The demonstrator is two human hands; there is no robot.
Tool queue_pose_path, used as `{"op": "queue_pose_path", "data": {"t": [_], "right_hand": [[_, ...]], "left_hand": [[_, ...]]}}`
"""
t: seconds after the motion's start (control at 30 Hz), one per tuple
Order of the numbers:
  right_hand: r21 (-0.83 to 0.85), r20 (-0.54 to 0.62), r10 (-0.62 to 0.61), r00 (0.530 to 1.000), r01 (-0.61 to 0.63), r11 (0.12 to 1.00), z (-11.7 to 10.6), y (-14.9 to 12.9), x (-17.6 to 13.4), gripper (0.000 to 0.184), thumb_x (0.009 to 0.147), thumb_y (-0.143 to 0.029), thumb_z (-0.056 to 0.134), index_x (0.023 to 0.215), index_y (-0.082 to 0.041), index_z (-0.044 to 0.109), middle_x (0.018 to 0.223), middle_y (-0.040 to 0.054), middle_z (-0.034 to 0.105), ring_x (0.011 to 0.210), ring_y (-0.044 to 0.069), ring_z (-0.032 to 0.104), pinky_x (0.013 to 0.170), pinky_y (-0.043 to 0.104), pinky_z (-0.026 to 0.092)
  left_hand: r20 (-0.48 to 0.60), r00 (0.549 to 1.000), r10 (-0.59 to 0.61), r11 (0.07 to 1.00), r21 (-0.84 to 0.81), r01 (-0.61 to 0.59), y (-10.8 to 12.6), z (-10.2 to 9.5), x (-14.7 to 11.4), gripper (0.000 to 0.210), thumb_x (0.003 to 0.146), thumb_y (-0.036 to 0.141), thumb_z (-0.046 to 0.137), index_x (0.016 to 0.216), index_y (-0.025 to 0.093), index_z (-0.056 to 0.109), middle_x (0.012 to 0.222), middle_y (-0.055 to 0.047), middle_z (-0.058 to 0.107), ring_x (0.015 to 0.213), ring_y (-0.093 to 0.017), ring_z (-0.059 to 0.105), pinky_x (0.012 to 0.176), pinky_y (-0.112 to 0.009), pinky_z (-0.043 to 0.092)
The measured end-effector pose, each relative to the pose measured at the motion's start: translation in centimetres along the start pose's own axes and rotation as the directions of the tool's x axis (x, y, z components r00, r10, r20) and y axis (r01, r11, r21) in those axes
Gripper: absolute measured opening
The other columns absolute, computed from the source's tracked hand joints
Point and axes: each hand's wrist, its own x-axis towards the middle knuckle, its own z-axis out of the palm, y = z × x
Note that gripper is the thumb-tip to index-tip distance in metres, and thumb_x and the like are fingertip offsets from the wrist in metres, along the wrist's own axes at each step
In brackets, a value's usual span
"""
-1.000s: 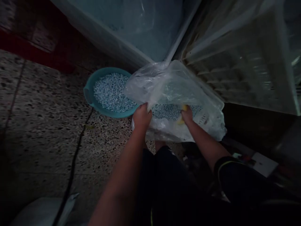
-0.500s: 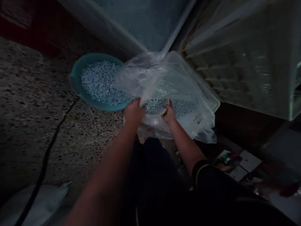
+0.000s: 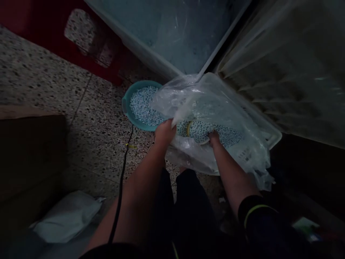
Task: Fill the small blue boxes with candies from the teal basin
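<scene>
A clear plastic bag (image 3: 212, 100) lies open in front of me with small pale-blue pellets (image 3: 232, 136) inside. My left hand (image 3: 165, 133) is closed on the gathered edge of the bag's mouth. Inside the opening, my right hand (image 3: 214, 138) grips the near rim of a small bowl (image 3: 188, 128) with a yellow edge. Pellets fill the bowl, and parts of its outline merge with those in the bag. Beside my left hand, a turquoise basin (image 3: 125, 104) on the floor holds more of the same pellets.
Behind the bag stands a large translucent bin (image 3: 151, 54), with a pale ribbed crate (image 3: 291, 75) to the right. A red plastic piece (image 3: 58, 46) is at upper left. A black cable (image 3: 122, 176) crosses the speckled floor near a white sack (image 3: 68, 217) and a dark box (image 3: 32, 151).
The view has shifted, so the basin and bag appear farther right. My right hand has moved deeper into the bag with the bowl, whose yellow edge now faces left. My left hand keeps the bag's edge.
</scene>
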Motion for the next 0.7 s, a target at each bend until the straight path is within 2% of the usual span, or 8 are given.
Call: {"op": "queue_pose_path", "data": {"t": [0.13, 0.2, 0.3, 0.43, 0.53, 0.63, 0.7], "right_hand": [[-0.005, -0.074, 0.042, 0.996, -0.042, 0.999, -0.8, 1.4, -2.1, 0.021, 0.09, -0.029, 0.069, 0.105, -0.014, 0.071, 0.102, 0.0071, 0.076, 0.091, 0.02, 0.07, 0.084, 0.037, 0.058], [0.009, -0.136, 0.037, 0.99, -0.036, 0.999, -1.7, 1.9, -3.7, 0.031, 0.077, -0.022, 0.066, 0.107, -0.015, 0.072, 0.108, 0.0099, 0.077, 0.1, 0.024, 0.07, 0.09, 0.039, 0.057], [0.04, -0.224, 0.033, 0.974, -0.025, 0.999, -3.1, 2.0, -6.7, 0.043, 0.062, -0.025, 0.061, 0.102, -0.017, 0.073, 0.105, 0.0111, 0.077, 0.104, 0.03, 0.069, 0.089, 0.04, 0.057], [0.087, -0.341, -0.006, 0.94, 0.038, 0.995, -4.4, 0.3, -11.6, 0.046, 0.056, -0.032, 0.059, 0.097, -0.018, 0.073, 0.097, 0.0088, 0.076, 0.096, 0.031, 0.068, 0.083, 0.042, 0.057], [0.117, -0.437, -0.067, 0.897, 0.131, 0.985, -4.7, -2.7, -15.5, 0.049, 0.056, -0.034, 0.058, 0.1, -0.018, 0.073, 0.1, 0.0072, 0.075, 0.096, 0.029, 0.067, 0.083, 0.04, 0.057], [0.179, -0.482, -0.09, 0.872, 0.198, 0.964, -3.7, -6.4, -19.1, 0.049, 0.057, -0.035, 0.057, 0.1, -0.018, 0.072, 0.092, 0.004, 0.072, 0.088, 0.025, 0.066, 0.076, 0.037, 0.057], [0.242, -0.46, -0.097, 0.882, 0.23, 0.943, -2.2, -8.8, -21.1, 0.049, 0.058, -0.035, 0.056, 0.101, -0.017, 0.071, 0.085, 0.0019, 0.07, 0.084, 0.023, 0.066, 0.072, 0.034, 0.057]], "left_hand": [[0.011, 1.0, 0.006, 0.999, -0.048, -0.005, 0.0, -0.2, -0.1, 0.039, 0.098, 0.032, 0.059, 0.133, 0.019, 0.069, 0.124, -0.013, 0.075, 0.118, -0.03, 0.07, 0.101, -0.035, 0.051], [0.008, 1.0, 0.007, 0.997, -0.077, -0.007, 0.0, -0.2, -0.1, 0.038, 0.099, 0.032, 0.057, 0.131, 0.018, 0.069, 0.123, -0.012, 0.075, 0.119, -0.029, 0.07, 0.101, -0.035, 0.051], [-0.015, 1.0, 0.002, 0.99, -0.14, -0.004, 0.2, -0.1, -0.1, 0.037, 0.096, 0.031, 0.059, 0.128, 0.018, 0.071, 0.121, -0.013, 0.075, 0.116, -0.031, 0.071, 0.1, -0.038, 0.052], [-0.036, 0.999, 0.023, 0.947, -0.32, -0.033, -0.2, 0.1, -0.4, 0.037, 0.091, 0.032, 0.067, 0.123, 0.016, 0.072, 0.116, -0.017, 0.077, 0.113, -0.036, 0.072, 0.1, -0.044, 0.053], [-0.078, 0.995, 0.067, 0.839, -0.534, -0.098, -1.4, -0.9, -2.0, 0.051, 0.092, 0.042, 0.067, 0.132, 0.011, 0.068, 0.118, -0.021, 0.075, 0.116, -0.036, 0.07, 0.104, -0.047, 0.052], [-0.18, 0.973, 0.142, 0.649, -0.726, -0.229, -3.3, -3.0, -5.0, 0.055, 0.096, 0.053, 0.06, 0.133, 0.014, 0.067, 0.133, -0.019, 0.071, 0.129, -0.033, 0.064, 0.116, -0.046, 0.046], [-0.243, 0.95, 0.195, 0.502, -0.808, -0.31, -4.7, -4.6, -7.0, 0.059, 0.097, 0.063, 0.054, 0.133, 0.018, 0.068, 0.14, -0.016, 0.068, 0.135, -0.032, 0.06, 0.119, -0.046, 0.045]]}}
